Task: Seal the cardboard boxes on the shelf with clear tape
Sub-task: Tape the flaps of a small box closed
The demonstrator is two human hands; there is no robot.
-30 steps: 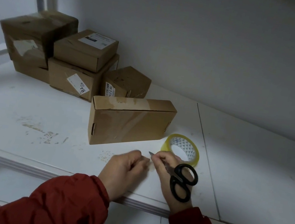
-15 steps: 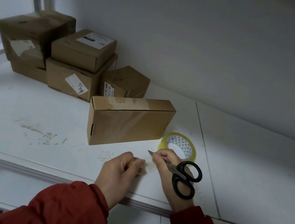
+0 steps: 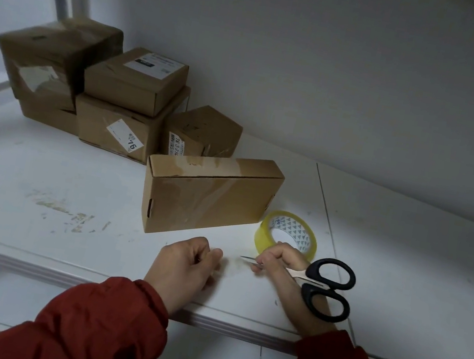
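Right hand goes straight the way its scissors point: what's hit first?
Likely the left hand: the scissors held by the right hand point left at its curled fingers. Depth unclear.

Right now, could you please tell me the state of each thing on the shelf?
front box, closed, standing on its long side.
stacked boxes, closed.
tape roll, lying flat beside the front box.
scissors, blades shut, gripped by right hand.
left hand, fingers curled; any hold unclear.

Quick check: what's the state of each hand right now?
Left hand: fingers curled; whether it pinches anything cannot be told.
Right hand: holding the scissors, gripped around the blades.
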